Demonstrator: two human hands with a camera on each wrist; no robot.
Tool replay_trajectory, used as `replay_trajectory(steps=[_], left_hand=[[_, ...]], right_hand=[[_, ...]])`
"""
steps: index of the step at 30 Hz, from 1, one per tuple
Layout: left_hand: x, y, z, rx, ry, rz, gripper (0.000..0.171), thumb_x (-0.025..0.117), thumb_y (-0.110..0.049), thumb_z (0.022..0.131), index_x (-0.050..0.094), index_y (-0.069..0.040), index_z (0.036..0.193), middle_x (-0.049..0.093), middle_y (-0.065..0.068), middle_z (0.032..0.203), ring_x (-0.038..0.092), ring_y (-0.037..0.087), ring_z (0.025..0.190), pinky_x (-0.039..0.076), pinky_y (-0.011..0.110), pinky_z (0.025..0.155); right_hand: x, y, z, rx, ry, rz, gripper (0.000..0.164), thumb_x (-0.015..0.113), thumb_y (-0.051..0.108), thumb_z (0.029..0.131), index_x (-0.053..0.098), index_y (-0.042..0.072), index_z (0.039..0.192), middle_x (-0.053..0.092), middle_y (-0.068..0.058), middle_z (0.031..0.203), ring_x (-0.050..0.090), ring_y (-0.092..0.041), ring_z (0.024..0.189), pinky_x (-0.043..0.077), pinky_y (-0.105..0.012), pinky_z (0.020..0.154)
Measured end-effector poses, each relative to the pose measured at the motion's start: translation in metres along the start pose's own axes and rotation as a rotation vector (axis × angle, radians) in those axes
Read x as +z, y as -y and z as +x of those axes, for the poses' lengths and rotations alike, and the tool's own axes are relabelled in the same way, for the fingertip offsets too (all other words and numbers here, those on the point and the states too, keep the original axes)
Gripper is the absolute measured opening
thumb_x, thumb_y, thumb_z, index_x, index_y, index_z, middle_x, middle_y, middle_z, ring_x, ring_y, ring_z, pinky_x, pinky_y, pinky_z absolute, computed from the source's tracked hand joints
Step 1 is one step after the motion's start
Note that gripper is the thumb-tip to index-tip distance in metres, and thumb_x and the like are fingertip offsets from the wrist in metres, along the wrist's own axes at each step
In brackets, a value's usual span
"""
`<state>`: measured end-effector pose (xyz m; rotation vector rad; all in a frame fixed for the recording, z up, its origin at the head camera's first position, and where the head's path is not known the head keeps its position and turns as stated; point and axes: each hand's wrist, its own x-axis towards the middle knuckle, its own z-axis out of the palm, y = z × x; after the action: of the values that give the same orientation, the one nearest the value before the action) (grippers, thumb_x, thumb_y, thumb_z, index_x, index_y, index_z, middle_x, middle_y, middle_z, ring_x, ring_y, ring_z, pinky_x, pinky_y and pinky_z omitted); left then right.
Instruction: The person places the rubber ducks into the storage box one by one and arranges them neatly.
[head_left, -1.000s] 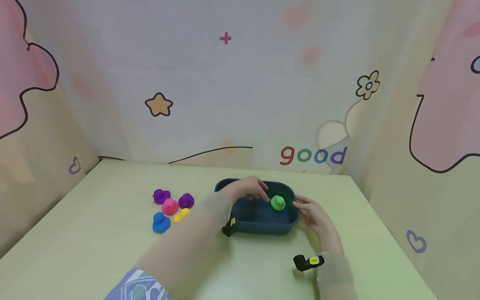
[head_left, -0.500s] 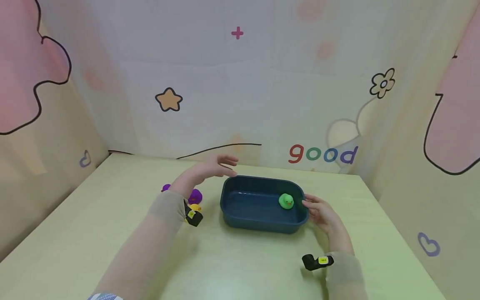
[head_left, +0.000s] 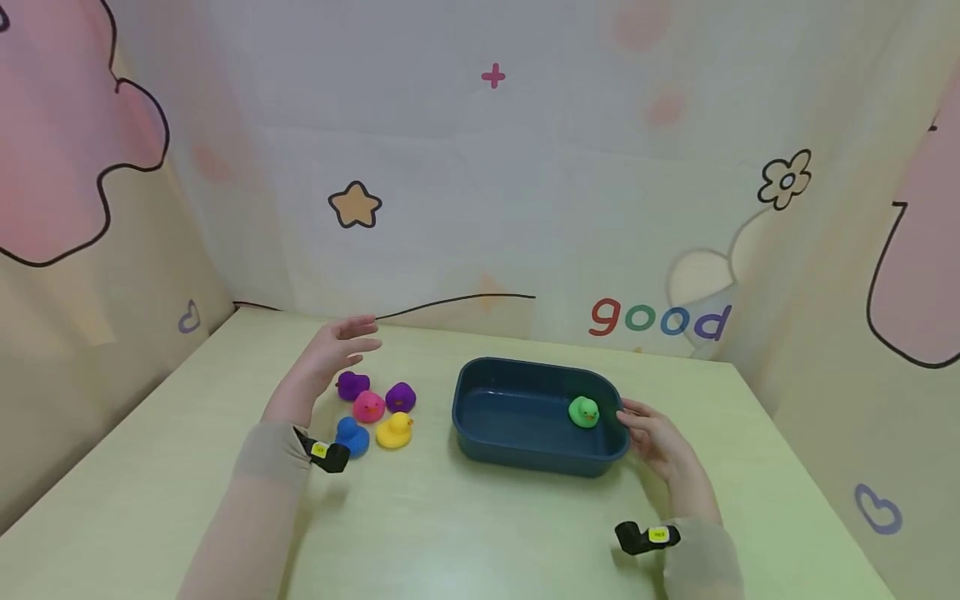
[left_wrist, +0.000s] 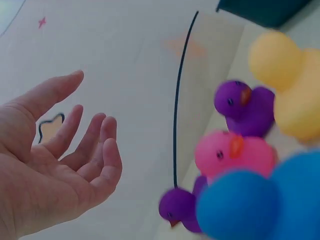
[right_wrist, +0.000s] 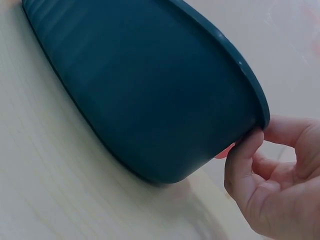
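Observation:
My left hand (head_left: 335, 350) is raised over the left group of rubber ducks, with nothing in it. Its fingers are loosely bent in the left wrist view. Below and beside it are a pink duck (head_left: 368, 407), a blue duck (head_left: 351, 437), a yellow duck (head_left: 394, 431) and two purple ducks (head_left: 401, 397). To the right stands a dark teal plastic basin (head_left: 525, 458) with a green duck (head_left: 583, 412) inside at its right end. My right hand (head_left: 660, 442) holds the basin's right end, thumb and finger at the rim in the right wrist view.
The pale table (head_left: 450, 542) reaches back to a printed cloth wall (head_left: 435, 167) with side walls left and right. A gap of bare table lies between the duck group and the basin.
My left hand has come out from over the basin and moved left to the duck group. My right hand stays at the basin's end. The view has shifted slightly.

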<state>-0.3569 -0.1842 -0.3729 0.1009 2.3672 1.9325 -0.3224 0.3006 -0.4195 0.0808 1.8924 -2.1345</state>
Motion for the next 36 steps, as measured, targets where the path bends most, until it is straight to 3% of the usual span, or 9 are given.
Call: replay_trajectory(steps=[9,17,24,30,36], left_hand=[[-0.020,0.030,-0.006,-0.134,-0.102,-0.006,0.065,0.058,-0.017,0.098,0.027,-0.007,0.154,0.027,0.021,0.158,0.028,0.039,0.145,0.022,0.055,0.119],[-0.026,0.053,0.000,-0.182,-0.073,-0.074,0.065,0.057,-0.013,0.097,0.026,-0.004,0.154,0.025,0.022,0.158,0.027,0.038,0.145,0.021,0.054,0.120],[-0.031,0.068,0.001,-0.212,-0.037,-0.059,0.065,0.059,-0.014,0.097,0.028,-0.002,0.153,0.027,0.022,0.158,0.028,0.039,0.145,0.023,0.050,0.120],[-0.032,0.075,0.001,-0.220,-0.025,0.006,0.063,0.060,-0.010,0.096,0.031,0.000,0.151,0.029,0.024,0.156,0.032,0.039,0.142,0.028,0.048,0.119],[-0.032,0.083,0.005,-0.194,-0.017,0.088,0.063,0.065,-0.004,0.092,0.037,0.001,0.148,0.040,0.028,0.147,0.042,0.040,0.133,0.034,0.048,0.115]], right_hand=[[-0.002,-0.002,0.001,0.005,0.007,0.026,0.060,0.051,0.008,0.100,0.019,-0.003,0.150,0.065,0.014,0.092,0.063,0.001,0.075,0.053,-0.013,0.074],[-0.004,-0.003,0.001,0.006,0.000,0.021,0.052,0.051,0.009,0.100,0.028,0.000,0.146,0.066,0.013,0.093,0.064,0.001,0.078,0.053,-0.013,0.075],[-0.002,-0.005,0.003,0.003,0.014,0.005,0.060,0.049,0.009,0.101,0.018,-0.003,0.150,0.065,0.013,0.092,0.063,0.000,0.074,0.053,-0.014,0.073],[0.000,-0.004,0.001,-0.001,0.012,0.023,0.054,0.050,0.009,0.100,0.026,0.000,0.147,0.066,0.013,0.092,0.064,0.000,0.075,0.053,-0.015,0.074],[-0.001,-0.005,0.001,-0.009,0.008,0.038,0.045,0.051,0.009,0.100,0.033,0.003,0.142,0.067,0.013,0.091,0.065,0.001,0.075,0.053,-0.014,0.074]])
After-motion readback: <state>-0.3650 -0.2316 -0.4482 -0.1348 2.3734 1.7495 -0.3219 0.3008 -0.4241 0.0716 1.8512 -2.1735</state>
